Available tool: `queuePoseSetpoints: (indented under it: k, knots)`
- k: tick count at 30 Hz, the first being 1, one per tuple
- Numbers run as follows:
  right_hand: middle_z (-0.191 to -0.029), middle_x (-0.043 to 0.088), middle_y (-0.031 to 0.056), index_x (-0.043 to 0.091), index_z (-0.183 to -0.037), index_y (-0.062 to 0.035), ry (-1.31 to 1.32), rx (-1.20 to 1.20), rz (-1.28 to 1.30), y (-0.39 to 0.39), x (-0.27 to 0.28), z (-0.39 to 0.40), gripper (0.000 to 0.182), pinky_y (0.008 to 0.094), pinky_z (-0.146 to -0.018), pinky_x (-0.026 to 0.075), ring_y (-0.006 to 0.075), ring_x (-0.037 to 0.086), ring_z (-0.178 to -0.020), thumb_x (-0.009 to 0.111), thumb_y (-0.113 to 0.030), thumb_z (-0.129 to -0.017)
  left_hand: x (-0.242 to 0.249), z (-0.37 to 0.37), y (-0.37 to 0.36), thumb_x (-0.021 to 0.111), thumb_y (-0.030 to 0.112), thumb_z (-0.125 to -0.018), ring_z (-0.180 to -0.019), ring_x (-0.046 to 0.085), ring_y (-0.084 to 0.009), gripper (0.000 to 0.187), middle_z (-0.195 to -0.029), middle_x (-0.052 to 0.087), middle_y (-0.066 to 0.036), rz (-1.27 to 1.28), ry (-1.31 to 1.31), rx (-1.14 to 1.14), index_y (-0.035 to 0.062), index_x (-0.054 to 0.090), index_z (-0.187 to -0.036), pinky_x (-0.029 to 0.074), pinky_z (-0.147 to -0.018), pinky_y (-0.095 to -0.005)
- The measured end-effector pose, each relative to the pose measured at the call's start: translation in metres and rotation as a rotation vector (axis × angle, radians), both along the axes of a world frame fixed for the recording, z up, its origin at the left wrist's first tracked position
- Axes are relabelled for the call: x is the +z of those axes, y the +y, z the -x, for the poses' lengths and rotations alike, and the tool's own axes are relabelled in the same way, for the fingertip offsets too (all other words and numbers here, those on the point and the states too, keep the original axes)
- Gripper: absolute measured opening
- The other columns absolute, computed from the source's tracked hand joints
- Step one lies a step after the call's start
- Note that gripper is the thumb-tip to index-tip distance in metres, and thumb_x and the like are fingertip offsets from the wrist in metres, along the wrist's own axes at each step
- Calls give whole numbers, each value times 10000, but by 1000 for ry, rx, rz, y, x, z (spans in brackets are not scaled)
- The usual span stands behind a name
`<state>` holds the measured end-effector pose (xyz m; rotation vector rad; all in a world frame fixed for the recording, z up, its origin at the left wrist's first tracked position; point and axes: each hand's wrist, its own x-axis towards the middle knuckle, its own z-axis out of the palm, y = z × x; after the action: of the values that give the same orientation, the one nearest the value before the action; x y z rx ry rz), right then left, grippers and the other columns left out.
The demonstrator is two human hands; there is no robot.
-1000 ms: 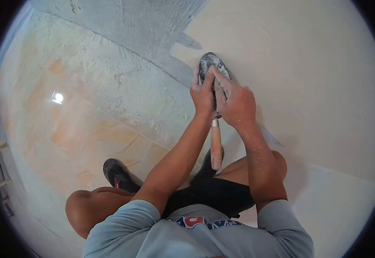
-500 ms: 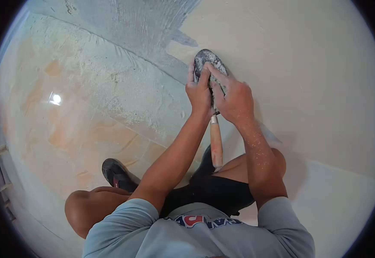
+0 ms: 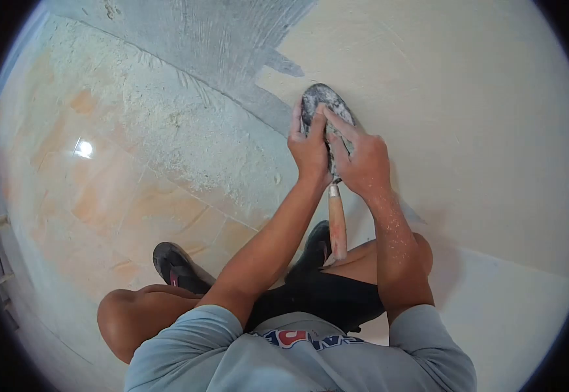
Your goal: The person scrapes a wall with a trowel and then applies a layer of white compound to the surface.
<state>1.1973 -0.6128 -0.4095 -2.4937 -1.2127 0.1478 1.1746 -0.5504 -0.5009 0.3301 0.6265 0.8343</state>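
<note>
A trowel (image 3: 338, 222) with a rounded dark metal blade and a worn wooden handle is between my two hands, blade away from me and handle toward my lap. White residue speckles the blade. My left hand (image 3: 310, 149) grips the blade's left side, fingers around the edge and thumb on its face. From the right, my right hand (image 3: 364, 160) presses its fingertips onto the blade near that thumb. Pale dust coats the fingers of both hands. Neither hand is on the handle, which sticks out below them.
Behind the blade rises a wall with a cream coat (image 3: 467, 117) and a rough grey patch (image 3: 225, 39). Marbled orange tiles (image 3: 160, 202) at left carry white powder and crumbs (image 3: 186, 140) along the wall's foot. My shoes (image 3: 176, 268) and bent knees are close below.
Both hands and the trowel have shifted slightly toward me and to the right in view. The grip on the blade looks much the same.
</note>
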Motion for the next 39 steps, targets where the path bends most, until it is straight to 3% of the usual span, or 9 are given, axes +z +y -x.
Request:
queuePoseSetpoints:
  k: [6,11,20,25,29,32,36,37,39]
  knots:
    - [-1126,696,253,660,-1374,-219,58,-33,122,32,7,4,433,448,-856,561,438,671,-1023,632,-192,-943,-2,5,32,675,120,-995,-983,614,-132,594,-1200,661,-93,5,-94,-2,-24,431,-1517,528,-829,-270]
    - [-1087,707,252,675,-1358,-211,-13,11,-6,10,0,4,429,461,-827,563,447,682,-964,645,-177,-931,-1,6,8,681,105,-988,-1004,621,-140,609,-1215,661,-112,59,-47,-8,-27,428,-1526,530,-849,-285]
    - [-1159,701,224,676,-1352,-194,0,33,-71,21,2,4,415,436,-899,552,429,669,-1060,637,-179,-939,5,8,23,699,136,-982,-1019,615,-139,586,-1225,661,-114,20,-21,-9,-29,468,-1494,523,-863,-278]
    - [-1200,697,223,678,-1354,-188,38,-37,93,37,13,8,415,423,-934,551,409,674,-1110,622,-169,-943,1,4,30,703,147,-984,-1010,618,-144,583,-1209,663,-100,76,-141,-7,1,477,-1501,531,-849,-287]
    - [-1229,696,204,674,-1355,-173,0,56,-113,21,2,4,422,407,-938,552,399,680,-1115,630,-134,-937,8,7,19,699,102,-980,-930,639,-126,608,-1194,674,-105,115,-87,-11,-22,441,-1516,543,-791,-267]
    - [-1227,711,180,671,-1359,-160,54,-33,30,32,5,9,432,401,-957,547,370,689,-1134,629,-108,-932,1,6,27,704,110,-978,-973,639,-156,588,-1181,676,-111,130,-191,1,-22,467,-1500,542,-831,-282]
    - [-1197,698,218,662,-1368,-155,8,24,-98,30,10,9,427,416,-915,552,420,675,-1088,633,-147,-942,15,8,27,729,152,-968,-1065,620,-157,586,-1256,657,-132,74,-34,-31,-53,495,-1465,517,-917,-290]
    - [-1084,735,167,652,-1381,-227,-107,102,-180,26,-1,3,437,475,-787,572,416,704,-877,619,-211,-945,18,9,24,732,162,-968,-1084,615,-156,593,-1270,652,-137,107,-55,-32,-60,493,-1463,511,-935,-294]
    - [-1133,732,153,652,-1383,-225,-90,48,-76,36,4,5,438,472,-804,574,405,708,-914,620,-220,-946,10,7,31,740,162,-965,-1013,626,-142,593,-1229,668,-121,79,-87,6,-58,498,-1459,527,-873,-281]
